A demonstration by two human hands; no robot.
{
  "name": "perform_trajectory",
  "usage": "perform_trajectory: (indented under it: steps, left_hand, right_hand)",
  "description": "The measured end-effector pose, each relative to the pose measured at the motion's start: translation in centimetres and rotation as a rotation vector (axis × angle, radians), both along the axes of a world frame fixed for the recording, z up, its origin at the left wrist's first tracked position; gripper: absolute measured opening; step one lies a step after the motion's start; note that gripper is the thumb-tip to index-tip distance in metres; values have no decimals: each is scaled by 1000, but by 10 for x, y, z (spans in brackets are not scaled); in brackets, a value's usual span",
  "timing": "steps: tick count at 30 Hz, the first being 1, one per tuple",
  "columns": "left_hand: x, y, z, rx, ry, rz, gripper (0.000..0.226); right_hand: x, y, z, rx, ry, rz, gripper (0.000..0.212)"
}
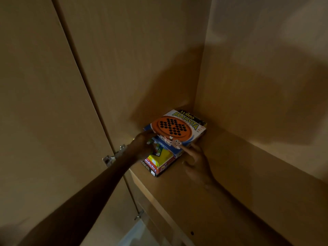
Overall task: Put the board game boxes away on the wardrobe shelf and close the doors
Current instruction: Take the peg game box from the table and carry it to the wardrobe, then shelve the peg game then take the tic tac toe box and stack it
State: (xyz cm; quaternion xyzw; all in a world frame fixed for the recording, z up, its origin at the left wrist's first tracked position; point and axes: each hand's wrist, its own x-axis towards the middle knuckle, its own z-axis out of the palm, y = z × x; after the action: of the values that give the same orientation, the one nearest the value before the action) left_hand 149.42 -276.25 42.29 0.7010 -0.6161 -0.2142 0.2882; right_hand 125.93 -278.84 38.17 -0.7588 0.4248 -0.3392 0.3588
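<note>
Wardrobe panels (142,50) rise behind and to the right of the Brainvita box (177,128), and the open door (44,103) stands well to its left. Under it runs the shelf (204,201). The games sit stacked in the back corner, I judge so that the walls square them and the doors can shut clear.

Beneath the Brainvita box lies a yellow-and-red box (159,162) jutting toward me, its lettering cut off at "mbola". At the far edge a black Ludo box (195,118) barely shows, and how many boxes lie between them is hidden.

My right hand (195,158) is at the near corner with fingers straight, nudging it into line. My left hand (142,144) is at the left edge, in such gloom that I cannot tell whether it pinches or only touches. A metal hinge (110,157) glints further left.
</note>
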Motion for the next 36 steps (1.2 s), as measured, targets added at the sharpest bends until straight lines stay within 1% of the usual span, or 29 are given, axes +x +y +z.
perform_trajectory:
  steps: [2, 3, 6, 9, 11, 14, 19, 23, 26, 28, 31, 34, 36]
  left_hand:
    - [-13, 24, -6, -77, 155, 162, 32]
    - [-16, 38, -15, -119, 204, 234, 29]
    - [-20, 87, -46, -153, 320, 394, 34]
    - [-23, 150, -72, -143, 449, 551, 31]
    - [-27, 193, -83, -116, 501, 631, 30]
    - [-28, 267, -97, -111, 555, 818, 30]
    - [-34, 378, -107, -137, 595, 1074, 30]
    - [-49, 476, -110, -213, 607, 1283, 29]
    - [-65, 550, -115, -248, 628, 1418, 26]
    - [-81, 615, -120, -286, 633, 1522, 26]
    - [-102, 691, -123, -324, 631, 1616, 26]
    - [-134, 784, -126, -375, 604, 1772, 27]
    - [-150, 826, -126, -405, 592, 1877, 27]
  right_hand:
    - [-2, 10, -8, 8, -61, -33, 55]
    - [-2, 18, -14, 25, -96, -39, 52]
    - [2, 47, -24, 126, -173, 1, 41]
    - [16, 78, -35, 256, -150, 109, 35]
    - [30, 97, -41, 326, -122, 184, 36]
    - [64, 135, -50, 373, -72, 339, 38]
    - [108, 213, -62, 400, 46, 578, 35]
    - [140, 298, -70, 429, 133, 801, 34]
    - [153, 369, -73, 423, 192, 935, 34]
    - [159, 430, -73, 409, 227, 1032, 33]
    - [164, 505, -76, 406, 248, 1128, 31]
    - [167, 599, -79, 387, 294, 1288, 32]
    - [169, 645, -77, 382, 310, 1385, 31]
